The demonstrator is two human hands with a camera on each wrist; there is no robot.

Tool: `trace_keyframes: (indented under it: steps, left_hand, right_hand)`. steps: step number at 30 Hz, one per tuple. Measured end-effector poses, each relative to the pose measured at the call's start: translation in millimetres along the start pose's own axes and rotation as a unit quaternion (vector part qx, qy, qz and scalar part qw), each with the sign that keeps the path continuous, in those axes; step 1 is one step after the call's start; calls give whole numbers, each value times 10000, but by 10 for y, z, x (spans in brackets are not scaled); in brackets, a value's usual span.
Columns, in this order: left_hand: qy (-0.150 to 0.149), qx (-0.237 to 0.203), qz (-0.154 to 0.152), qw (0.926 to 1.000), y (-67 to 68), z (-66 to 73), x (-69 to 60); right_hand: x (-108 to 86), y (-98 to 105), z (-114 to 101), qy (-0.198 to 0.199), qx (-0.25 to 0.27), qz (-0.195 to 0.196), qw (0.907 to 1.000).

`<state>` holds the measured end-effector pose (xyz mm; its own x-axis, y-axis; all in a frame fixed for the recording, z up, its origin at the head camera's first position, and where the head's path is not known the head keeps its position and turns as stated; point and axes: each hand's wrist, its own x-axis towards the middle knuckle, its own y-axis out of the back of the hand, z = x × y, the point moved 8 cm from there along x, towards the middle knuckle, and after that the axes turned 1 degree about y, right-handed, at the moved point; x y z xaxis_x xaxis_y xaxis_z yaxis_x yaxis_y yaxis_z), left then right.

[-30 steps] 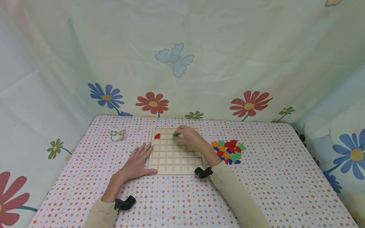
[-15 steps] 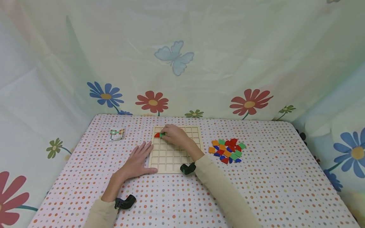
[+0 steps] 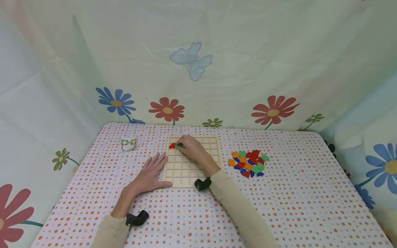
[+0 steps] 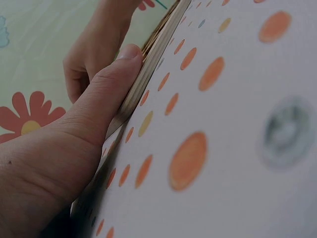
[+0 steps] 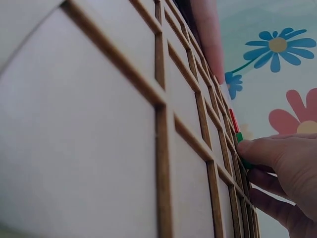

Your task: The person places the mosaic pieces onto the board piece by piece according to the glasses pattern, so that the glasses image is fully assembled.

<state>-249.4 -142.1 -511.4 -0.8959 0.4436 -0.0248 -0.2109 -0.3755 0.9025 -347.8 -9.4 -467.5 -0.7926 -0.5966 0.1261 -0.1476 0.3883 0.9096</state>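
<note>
Right hand [image 3: 191, 147]: pinching green tile [image 5: 239, 136]
Green tile: at far-left corner of wooden grid board [image 3: 185, 173], beside red quarter-circle tile [image 3: 172, 146]
Left hand [image 3: 151, 175]: spread, on board's left edge
Loose tiles [image 3: 248, 166]: on tabletop [image 3: 297, 196], right of board

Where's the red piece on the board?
The red piece is upper left on the board in the head view, left of the green piece the right hand pinches.

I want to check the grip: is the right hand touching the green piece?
Touching. The right wrist view shows it: the right hand has its thumb tip against the green piece, with no gap.
</note>
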Motion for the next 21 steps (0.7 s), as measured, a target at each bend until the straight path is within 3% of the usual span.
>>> trace_keyframes:
  steps: [10,21]
  left_hand:
    - [-7,58,-2,10000,-7,1,30]
    - [36,39,-53,10000,-13,5,7]
  right_hand:
    - [-18,36,28,-68,-49,28,10000]
    - [-17,-3,110,-429,471,188,9978]
